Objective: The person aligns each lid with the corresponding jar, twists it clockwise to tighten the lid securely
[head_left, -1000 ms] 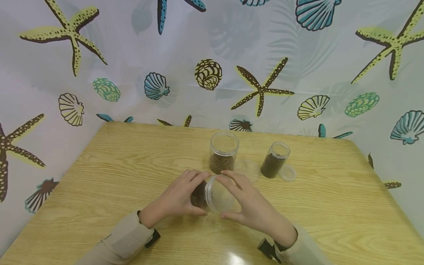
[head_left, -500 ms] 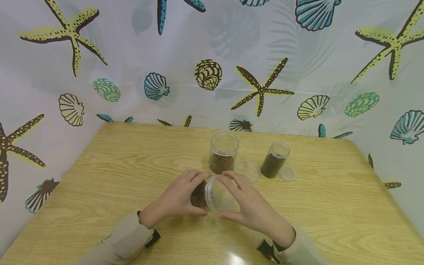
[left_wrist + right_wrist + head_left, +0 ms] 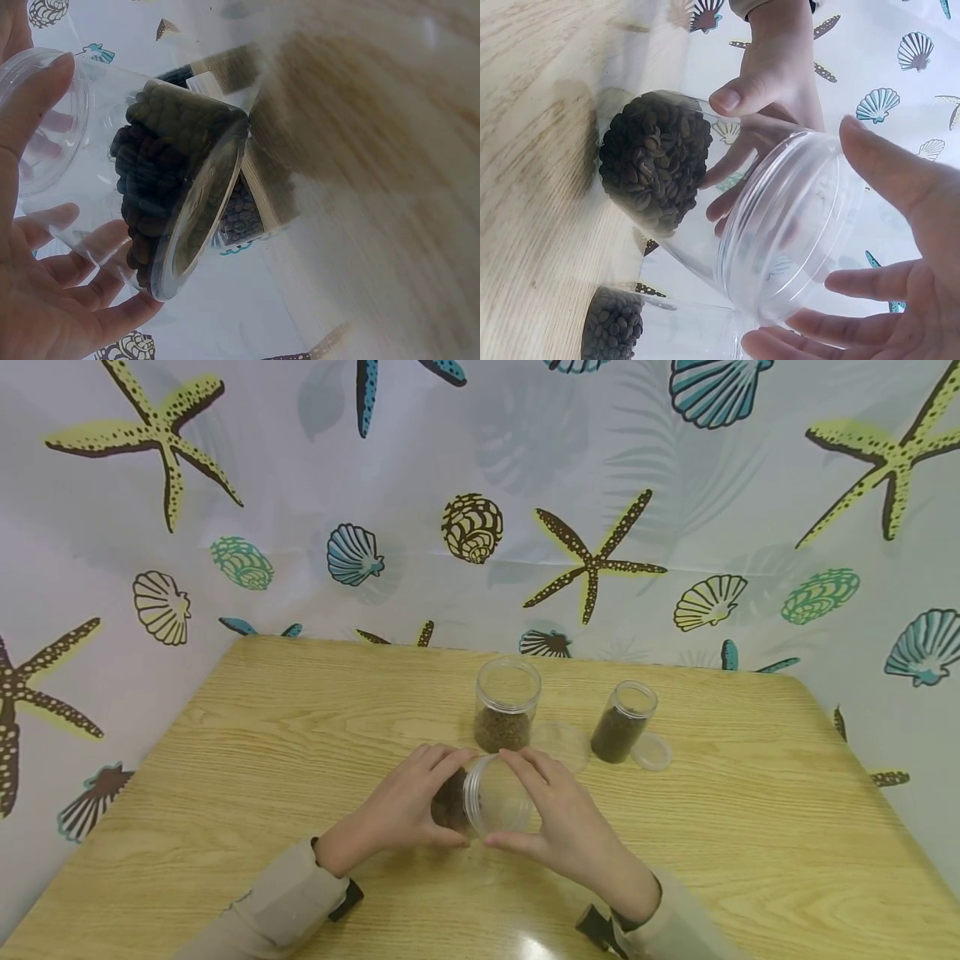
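A clear jar (image 3: pixel 452 806) partly filled with coffee beans (image 3: pixel 656 161) is tilted toward the right, low over the table's near middle. My left hand (image 3: pixel 401 806) grips its body, thumb on the near side and fingers round the far side. At the mouth end sits a clear ridged lid (image 3: pixel 799 225). My right hand (image 3: pixel 573 822) holds this lid at its edge, the thumb on one side and the fingertips spread along the other. Through the clear wall in the left wrist view, the beans (image 3: pixel 169 172) lie heaped toward the jar's base.
Behind the hands, a wide uncapped jar (image 3: pixel 507 693) of beans stands upright, with a flat clear lid (image 3: pixel 566 743) beside it. Farther right stand a narrower uncapped jar (image 3: pixel 621 727) and its small lid (image 3: pixel 651 752). A patterned curtain (image 3: pixel 420 468) borders the wooden table (image 3: pixel 300 718).
My right hand has shifted slightly left round the lid, its thumb and fingers sliding along the edge. The left hand and the jar hold still.
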`<control>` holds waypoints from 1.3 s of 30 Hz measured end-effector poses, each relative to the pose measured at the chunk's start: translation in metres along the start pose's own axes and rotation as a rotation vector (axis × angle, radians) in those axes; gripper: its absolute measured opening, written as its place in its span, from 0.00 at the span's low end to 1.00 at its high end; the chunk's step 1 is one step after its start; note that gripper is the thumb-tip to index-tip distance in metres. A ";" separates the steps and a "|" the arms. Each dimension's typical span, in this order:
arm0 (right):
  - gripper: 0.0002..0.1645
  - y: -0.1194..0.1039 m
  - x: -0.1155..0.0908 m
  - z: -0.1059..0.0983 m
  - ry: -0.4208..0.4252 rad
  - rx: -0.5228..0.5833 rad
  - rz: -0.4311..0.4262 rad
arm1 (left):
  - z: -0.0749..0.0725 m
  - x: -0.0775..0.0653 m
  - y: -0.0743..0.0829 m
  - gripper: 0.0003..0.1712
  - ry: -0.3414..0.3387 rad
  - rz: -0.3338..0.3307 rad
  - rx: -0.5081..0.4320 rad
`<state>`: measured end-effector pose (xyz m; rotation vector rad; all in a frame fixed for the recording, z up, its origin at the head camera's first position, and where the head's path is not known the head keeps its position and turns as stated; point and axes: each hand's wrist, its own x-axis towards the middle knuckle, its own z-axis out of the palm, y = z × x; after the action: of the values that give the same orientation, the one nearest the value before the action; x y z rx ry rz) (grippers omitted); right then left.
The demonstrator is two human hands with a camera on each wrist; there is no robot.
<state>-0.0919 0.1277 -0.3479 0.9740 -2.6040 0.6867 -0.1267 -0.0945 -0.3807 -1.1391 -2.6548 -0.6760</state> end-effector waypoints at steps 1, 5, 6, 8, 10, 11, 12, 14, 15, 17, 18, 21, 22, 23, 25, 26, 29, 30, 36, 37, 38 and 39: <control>0.53 -0.001 0.000 0.000 0.000 0.000 0.012 | 0.000 0.000 0.000 0.54 0.001 -0.001 -0.001; 0.52 -0.002 0.000 0.001 0.012 -0.001 0.041 | 0.000 0.000 0.000 0.55 0.004 -0.001 -0.002; 0.52 -0.003 0.000 0.002 0.016 -0.003 0.044 | 0.000 0.000 0.000 0.55 0.006 -0.001 -0.001; 0.52 -0.003 0.000 0.002 0.027 -0.004 0.049 | 0.001 0.000 -0.001 0.55 0.007 -0.002 -0.001; 0.51 -0.004 0.000 0.003 0.036 -0.004 0.054 | 0.001 0.000 -0.001 0.55 0.009 -0.003 -0.001; 0.51 -0.004 0.000 0.003 0.038 -0.004 0.058 | 0.001 0.000 -0.001 0.55 0.010 -0.003 -0.001; 0.51 -0.005 0.000 0.004 0.038 -0.004 0.061 | 0.002 0.000 -0.001 0.55 0.010 -0.003 -0.001; 0.51 -0.005 0.000 0.004 0.034 -0.006 0.070 | 0.002 0.000 -0.001 0.55 0.010 -0.001 0.001; 0.51 -0.006 0.000 0.003 0.030 -0.006 0.076 | 0.002 0.000 -0.002 0.56 0.010 0.002 0.003; 0.52 -0.006 -0.001 0.003 0.020 -0.013 0.089 | 0.002 0.000 -0.002 0.56 0.010 0.007 0.005; 0.52 -0.006 -0.001 0.002 0.015 -0.021 0.096 | 0.002 0.000 -0.002 0.56 0.009 0.009 0.005; 0.53 -0.006 -0.002 0.000 -0.005 -0.040 0.100 | 0.002 0.000 -0.002 0.55 0.010 0.009 0.003; 0.53 -0.006 -0.001 0.000 -0.011 -0.047 0.095 | 0.002 0.000 -0.002 0.55 0.011 0.010 0.002; 0.53 -0.005 -0.001 -0.001 -0.017 -0.049 0.083 | 0.002 0.000 -0.003 0.55 0.012 0.011 0.002; 0.53 -0.003 -0.001 -0.001 -0.026 -0.043 0.053 | 0.002 -0.001 -0.003 0.55 0.014 0.014 0.007; 0.53 -0.002 0.000 -0.001 -0.028 -0.036 0.035 | 0.002 -0.001 -0.003 0.55 0.016 0.018 0.010; 0.54 0.000 0.001 0.000 -0.036 -0.007 -0.013 | 0.002 -0.001 -0.003 0.55 0.015 0.028 0.018; 0.54 0.001 0.001 0.000 -0.039 0.002 -0.025 | 0.002 -0.001 -0.003 0.55 0.015 0.030 0.021; 0.55 0.004 0.002 0.001 -0.062 0.057 -0.085 | 0.002 -0.001 -0.003 0.56 0.008 0.031 0.017; 0.55 0.005 0.002 0.002 -0.065 0.062 -0.091 | 0.002 -0.001 -0.003 0.56 0.008 0.030 0.016; 0.56 0.005 0.002 0.002 -0.066 0.064 -0.096 | 0.002 -0.001 -0.003 0.56 0.009 0.029 0.014; 0.56 0.005 0.002 0.003 -0.067 0.065 -0.100 | 0.002 -0.001 -0.003 0.56 0.010 0.029 0.013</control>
<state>-0.0973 0.1283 -0.3510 1.1578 -2.5835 0.7288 -0.1285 -0.0957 -0.3839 -1.1660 -2.6254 -0.6563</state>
